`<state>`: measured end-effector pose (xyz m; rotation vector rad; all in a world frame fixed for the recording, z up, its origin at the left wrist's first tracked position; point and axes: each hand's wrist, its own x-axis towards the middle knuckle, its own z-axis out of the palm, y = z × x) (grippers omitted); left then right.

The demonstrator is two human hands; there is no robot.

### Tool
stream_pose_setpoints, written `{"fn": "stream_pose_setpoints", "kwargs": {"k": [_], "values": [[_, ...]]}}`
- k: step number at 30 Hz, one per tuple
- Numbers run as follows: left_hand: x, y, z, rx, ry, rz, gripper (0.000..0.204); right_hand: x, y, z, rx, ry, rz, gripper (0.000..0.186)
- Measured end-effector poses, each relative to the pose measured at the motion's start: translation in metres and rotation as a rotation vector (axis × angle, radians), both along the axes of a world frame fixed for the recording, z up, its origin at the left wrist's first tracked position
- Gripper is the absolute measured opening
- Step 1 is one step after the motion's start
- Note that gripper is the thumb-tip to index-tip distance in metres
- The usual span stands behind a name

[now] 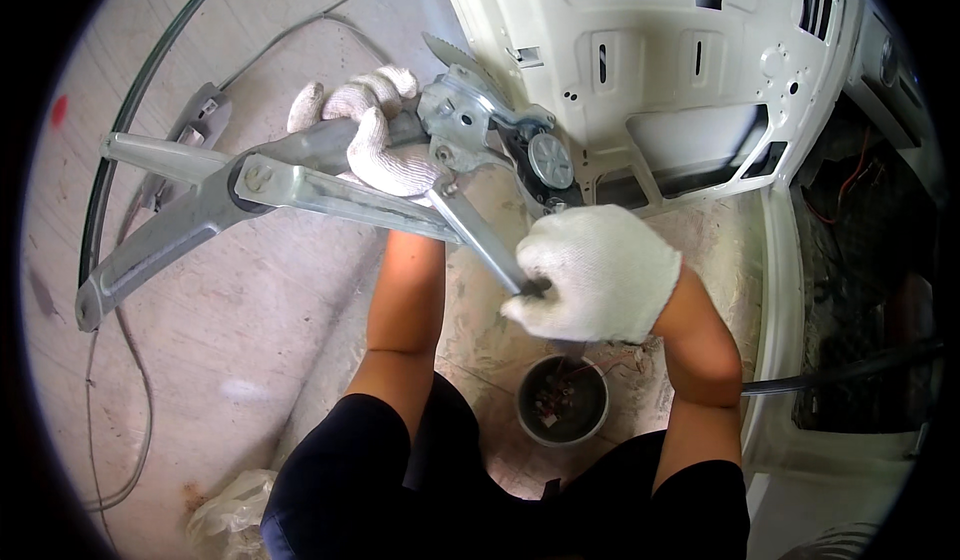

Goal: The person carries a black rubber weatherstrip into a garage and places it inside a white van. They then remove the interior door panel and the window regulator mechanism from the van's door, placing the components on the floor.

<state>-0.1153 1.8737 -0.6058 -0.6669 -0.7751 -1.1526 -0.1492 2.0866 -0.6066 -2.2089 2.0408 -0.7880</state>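
Note:
A grey metal window regulator point(330, 198) with crossed arms, a toothed plate and a round motor point(550, 160) is held up in front of me. My left hand point(375, 135), in a white knit glove, wraps its fingers round the regulator's upper arm beside the bracket. In my gloved right hand point(600, 275) is the lower end of a wrench-like flat metal bar point(480, 235). The bar's upper end meets the regulator close to my left fingers; whether it is fixed there is hidden. A dark piece shows just below my right fist, too little to name.
A white car door shell point(640, 70) stands at the back right. On the floor between my legs sits a grey bowl point(590, 435) with small parts. A dark curved rail point(150, 60) and a cable point(135, 360) run at the left. Clear plastic point(235, 510) lies lower left.

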Motion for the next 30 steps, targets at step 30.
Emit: {"fn": "stream_pose_setpoints", "kwargs": {"k": [30], "values": [[0.021, -0.057, 0.003, 0.445, 0.050, -0.421, 0.050, 0.053, -0.002, 0.008, -0.457, 0.007, 0.201, 0.053]]}}
